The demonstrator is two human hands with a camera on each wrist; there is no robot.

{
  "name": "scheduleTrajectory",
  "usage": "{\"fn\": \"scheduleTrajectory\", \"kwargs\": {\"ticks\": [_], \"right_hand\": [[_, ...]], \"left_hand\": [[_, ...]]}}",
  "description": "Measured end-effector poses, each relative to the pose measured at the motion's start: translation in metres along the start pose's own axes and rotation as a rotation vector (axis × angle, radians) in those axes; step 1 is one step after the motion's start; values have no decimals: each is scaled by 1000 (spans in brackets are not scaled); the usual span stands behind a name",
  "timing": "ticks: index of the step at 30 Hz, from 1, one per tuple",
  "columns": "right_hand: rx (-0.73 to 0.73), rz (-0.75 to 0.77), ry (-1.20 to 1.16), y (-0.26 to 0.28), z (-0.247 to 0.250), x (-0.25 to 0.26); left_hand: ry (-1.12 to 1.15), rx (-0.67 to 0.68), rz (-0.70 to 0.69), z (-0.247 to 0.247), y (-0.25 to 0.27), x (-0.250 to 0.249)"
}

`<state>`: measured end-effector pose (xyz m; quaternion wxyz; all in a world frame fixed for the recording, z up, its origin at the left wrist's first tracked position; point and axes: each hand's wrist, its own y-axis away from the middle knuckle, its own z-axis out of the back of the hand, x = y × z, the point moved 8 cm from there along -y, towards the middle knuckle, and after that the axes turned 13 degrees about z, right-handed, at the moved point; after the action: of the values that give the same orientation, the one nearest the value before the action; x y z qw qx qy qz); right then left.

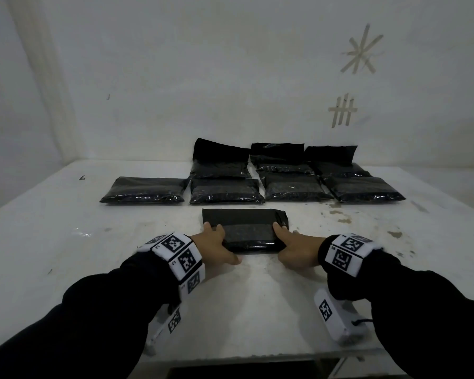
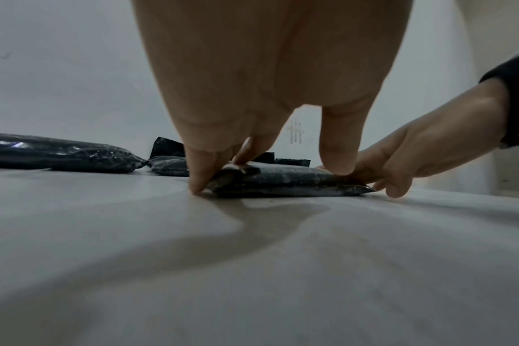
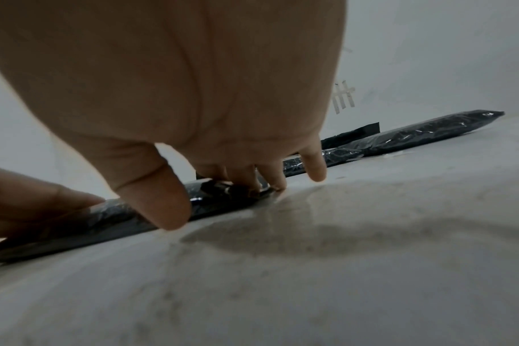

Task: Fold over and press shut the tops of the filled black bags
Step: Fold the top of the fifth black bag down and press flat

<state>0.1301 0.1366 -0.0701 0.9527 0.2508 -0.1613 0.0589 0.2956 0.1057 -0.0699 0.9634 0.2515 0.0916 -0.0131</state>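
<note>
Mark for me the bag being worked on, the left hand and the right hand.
nearest black bag (image 1: 246, 236), head view, on its grey middle band.
left hand (image 1: 216, 246), head view, on its back.
right hand (image 1: 298, 248), head view, on its back.

I see a white table (image 1: 66, 242), scuffed, with brown stains toward my right (image 1: 340, 217) and a dark mark at the far left (image 1: 82, 177). Nearest me lies a black bag (image 1: 244, 225), flat, its flap folded over. Behind it runs a row of four filled black bags (image 1: 145, 190), lying flat side by side, tops folded down. Further back, three more bags (image 1: 220, 162) lie against the wall with their top flaps standing up. From the left wrist view the near bag (image 2: 282, 182) sits flat on the tabletop (image 2: 252, 269), and fingertips touch the surface beside it.
</note>
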Motion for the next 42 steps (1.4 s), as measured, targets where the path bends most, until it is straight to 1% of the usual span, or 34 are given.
{"fn": "scheduleTrajectory", "kwargs": {"ticks": [2,10,12,16,19,21,24,26,28,29,31,33,34,35,39,42], "right_hand": [[5,-2,-14,1,0,-1],[10,-26,68,7,0,2],[-8,-43,83,11,1,5],[-33,-76,107,14,1,8],[-55,-89,168,16,1,9],[-80,-83,170,16,-1,11],[-105,-64,83,16,-1,12],[-74,-56,32,12,-1,7],[-59,-46,22,5,2,0],[-92,-35,32,0,7,-3],[-220,0,49,-7,20,-7],[-349,31,68,-9,32,-7],[-383,41,57,-10,34,-7],[-391,48,36,-11,35,-7],[-301,30,2,-17,26,-7],[-298,59,-32,-18,26,-7]], "left_hand": [[-13,1,-5,0,0,1],[-45,17,6,-9,5,-1],[-79,-16,11,-10,9,-1],[-199,-141,34,-12,13,-1],[-232,-170,43,-13,12,0],[-224,-185,41,-13,12,-1],[-192,-173,32,-13,12,-2],[-124,-140,29,-10,9,-3],[-31,-144,2,-4,4,-3],[12,-156,-14,1,2,-3],[85,-203,-41,11,-3,0],[84,-275,-30,20,-6,7],[61,-304,-9,23,-7,10],[40,-313,7,25,-8,13],[54,-285,7,26,-12,12],[73,-283,5,29,-12,12]]}}
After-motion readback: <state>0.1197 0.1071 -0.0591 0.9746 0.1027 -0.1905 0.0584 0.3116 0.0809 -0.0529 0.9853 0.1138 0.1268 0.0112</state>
